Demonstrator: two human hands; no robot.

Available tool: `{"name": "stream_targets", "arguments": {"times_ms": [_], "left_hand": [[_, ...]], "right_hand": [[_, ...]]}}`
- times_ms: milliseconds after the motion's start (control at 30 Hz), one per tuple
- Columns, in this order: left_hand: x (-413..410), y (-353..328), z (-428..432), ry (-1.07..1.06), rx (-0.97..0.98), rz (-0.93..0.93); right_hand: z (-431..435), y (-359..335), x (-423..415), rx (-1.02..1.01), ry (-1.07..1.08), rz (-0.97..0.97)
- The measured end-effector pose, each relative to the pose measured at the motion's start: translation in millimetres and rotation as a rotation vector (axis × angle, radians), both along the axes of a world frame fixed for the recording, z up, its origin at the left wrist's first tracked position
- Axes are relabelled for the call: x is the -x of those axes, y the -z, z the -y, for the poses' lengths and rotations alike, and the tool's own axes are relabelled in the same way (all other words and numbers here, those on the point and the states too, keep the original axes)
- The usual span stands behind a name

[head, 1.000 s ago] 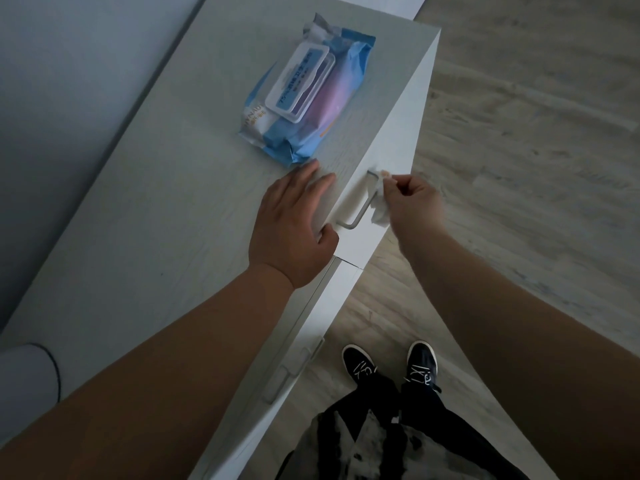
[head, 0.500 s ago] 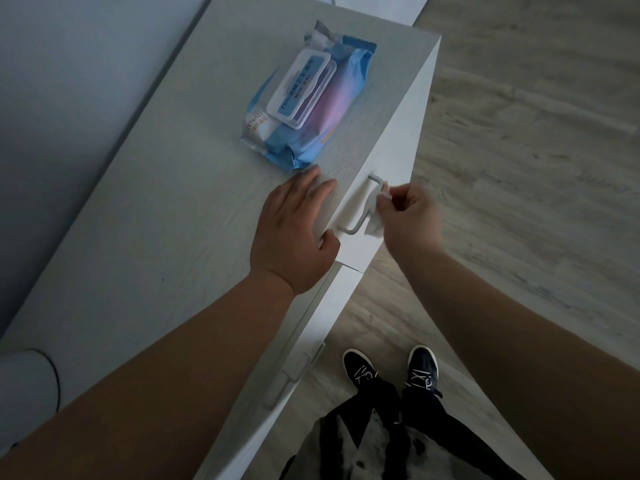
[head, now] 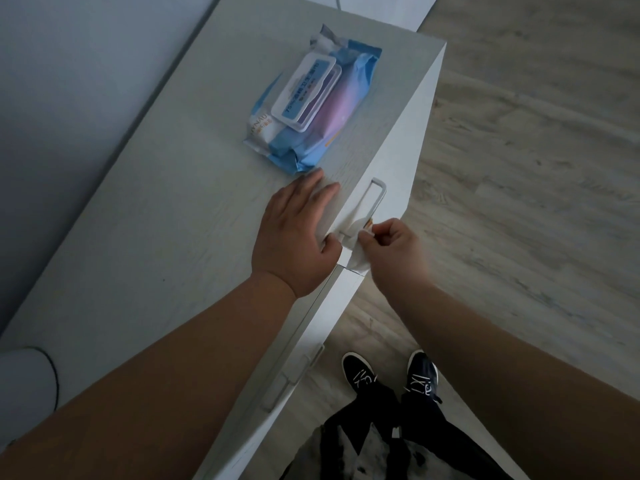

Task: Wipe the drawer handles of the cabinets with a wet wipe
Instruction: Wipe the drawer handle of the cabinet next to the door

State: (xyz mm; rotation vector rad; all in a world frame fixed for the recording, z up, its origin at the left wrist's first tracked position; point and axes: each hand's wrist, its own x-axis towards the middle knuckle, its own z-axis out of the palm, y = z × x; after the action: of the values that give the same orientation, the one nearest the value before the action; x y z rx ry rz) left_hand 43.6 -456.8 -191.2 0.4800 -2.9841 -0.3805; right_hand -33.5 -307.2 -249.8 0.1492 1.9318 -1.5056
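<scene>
The person is standing in front of a low white cabinet, and both bare arms are reaching forward over it.

1. Left hand: it is lying palm down on the cabinet top at the front edge. The fingers are straight and spread slightly, and they are holding nothing. The fingertips are resting just beside the near corner of the wipes pack.
2. Right hand: it is hanging in front of the upper drawer face. Its fingers are curled, and the thumb and forefinger are pinching the wet wipe.
3. Wet wipe: it is being pressed against the near end of the upper drawer handle. The wipe is covering that end of the bar, and its loose part is hanging down toward the seam between the two drawers. The rest of the bar, up to its far bracket, is showing bare.
4. Lower drawer handle: it is sitting on the drawer below, well apart from both hands.

The blue wipes pack is lying flat on the cabinet top with its white flip lid closed and facing up. A white rounded object is standing at the near left corner of the cabinet top. The person's dark shoes are standing on the wood-grain floor just beside the cabinet front.
</scene>
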Motion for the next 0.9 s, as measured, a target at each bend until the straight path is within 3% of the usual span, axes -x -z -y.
{"name": "stream_targets", "arguments": {"times_ms": [467,900], "left_hand": [[1,0,-1,0.003,0.005,-0.007],[1,-1,-1,-0.009,-0.002,-0.007]], "right_hand": [[7,-13,-18,-0.051,0.032,0.021],[23,-14,-27,0.019,0.177,0.189]]}}
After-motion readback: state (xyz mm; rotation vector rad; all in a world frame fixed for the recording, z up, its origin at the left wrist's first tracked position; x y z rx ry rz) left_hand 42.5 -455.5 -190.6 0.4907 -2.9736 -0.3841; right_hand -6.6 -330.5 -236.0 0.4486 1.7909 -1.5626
